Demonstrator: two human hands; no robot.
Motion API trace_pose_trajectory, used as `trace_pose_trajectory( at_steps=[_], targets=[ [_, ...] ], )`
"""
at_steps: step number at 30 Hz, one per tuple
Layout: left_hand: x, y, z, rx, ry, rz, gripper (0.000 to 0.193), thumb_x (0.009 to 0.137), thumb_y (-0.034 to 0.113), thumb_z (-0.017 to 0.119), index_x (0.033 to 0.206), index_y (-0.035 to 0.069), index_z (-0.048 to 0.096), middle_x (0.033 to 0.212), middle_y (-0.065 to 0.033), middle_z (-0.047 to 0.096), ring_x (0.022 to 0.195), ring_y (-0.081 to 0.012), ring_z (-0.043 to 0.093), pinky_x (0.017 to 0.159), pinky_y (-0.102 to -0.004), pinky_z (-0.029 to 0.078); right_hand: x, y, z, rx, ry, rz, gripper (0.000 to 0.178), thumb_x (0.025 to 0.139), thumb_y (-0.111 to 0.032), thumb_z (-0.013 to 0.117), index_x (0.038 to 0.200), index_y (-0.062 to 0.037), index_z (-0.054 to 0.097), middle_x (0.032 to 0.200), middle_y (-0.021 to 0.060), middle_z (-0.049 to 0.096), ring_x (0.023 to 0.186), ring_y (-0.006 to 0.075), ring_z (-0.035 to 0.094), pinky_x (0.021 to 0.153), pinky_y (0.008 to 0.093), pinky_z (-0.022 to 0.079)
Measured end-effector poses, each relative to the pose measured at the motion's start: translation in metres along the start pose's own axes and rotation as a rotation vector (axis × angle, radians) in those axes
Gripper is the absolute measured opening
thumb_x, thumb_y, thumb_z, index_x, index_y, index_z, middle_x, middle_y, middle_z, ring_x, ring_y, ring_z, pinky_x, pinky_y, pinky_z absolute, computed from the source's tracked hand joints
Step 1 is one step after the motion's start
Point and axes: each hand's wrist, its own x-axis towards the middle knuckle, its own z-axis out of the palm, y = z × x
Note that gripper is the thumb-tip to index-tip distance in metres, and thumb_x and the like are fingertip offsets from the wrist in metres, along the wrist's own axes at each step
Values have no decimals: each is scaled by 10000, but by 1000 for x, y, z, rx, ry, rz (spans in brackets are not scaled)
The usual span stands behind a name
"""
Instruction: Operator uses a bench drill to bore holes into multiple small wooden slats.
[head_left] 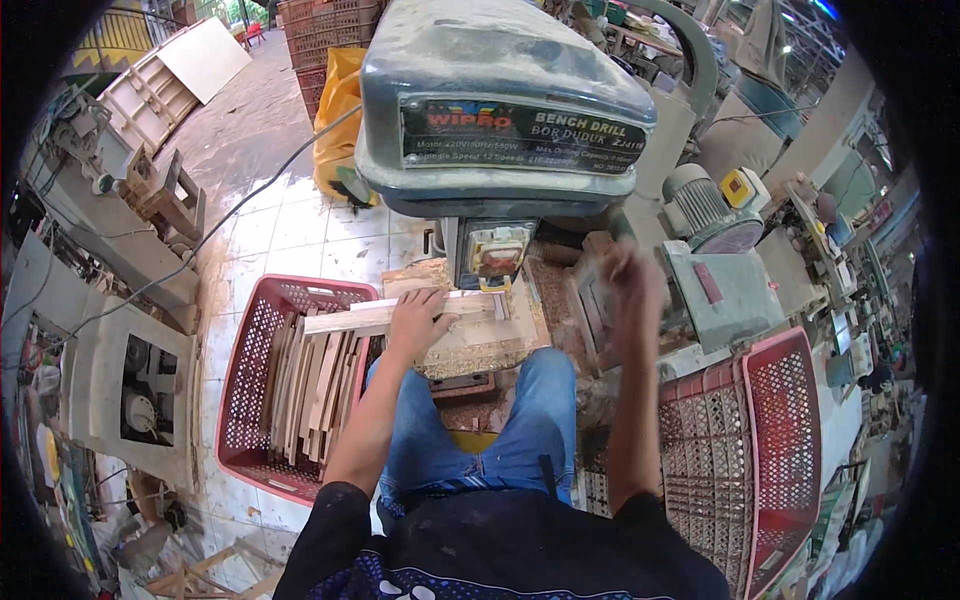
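Note:
My left hand (418, 318) lies over a pale wooden strip (350, 319), its fingers across the top and its thumb on the near side. The strip rests on a wooden work board (480, 338) strewn with sawdust, with its right end under the bench drill (500, 190). The drill's bit is hard to make out behind its yellow-edged front part. Raised to the right of the drill, my right hand (632, 285) is smeared by motion. Its fingers cannot be read, and whether it touches the drill's handle is unclear.
A red plastic crate (234, 400) holding many wooden strips (318, 390) stands at my left. Another red crate (790, 450) is at my right. A grey motor (705, 210) sits beyond my right hand. A dark cable (255, 190) runs across the left side.

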Motion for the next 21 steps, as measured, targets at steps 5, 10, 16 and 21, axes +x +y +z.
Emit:
trace_pose_trajectory(
  at_steps=[5, 10, 16, 21],
  targets=[
    [-5, -2, -8, -18, 0, -28, 450, 806, 380, 761, 1119, 61, 713, 1119, -99, 682, 1094, -295, 611, 990, -438, 456, 129, -150, 81, -221, -40, -527, 266, 1034, -222, 525, 1063, 10, 651, 910, 37, 613, 894, 125, 578, 816, 278, 460],
    [16, 11, 5, -81, 7, 33, 426, 772, 361, 799, 1068, 64, 719, 1083, -79, 692, 1045, -296, 622, 931, -418, 490, 318, -155, 60, -1163, -454, -934, 385, 1025, -303, 543, 1194, 16, 676, 1066, 111, 713, 909, 158, 652, 847, 303, 499],
    [4, 0, 0, -30, 3, -21, 428, 772, 378, 795, 1077, 85, 728, 1115, -72, 693, 1080, -280, 619, 967, -419, 478, 228, -175, 105, -880, -564, -183, 395, 998, -275, 550, 1267, -1, 638, 1172, 139, 692, 1027, 169, 624, 908, 327, 483],
    [-2, -1, -6, -49, 64, -17, 397, 782, 354, 776, 1057, 72, 725, 1123, -69, 699, 1077, -283, 625, 951, -414, 490, 101, -180, 62, -1269, -546, -516, 339, 1013, -231, 492, 1198, 9, 644, 1064, 123, 697, 968, 192, 622, 890, 342, 482]
  ],
)
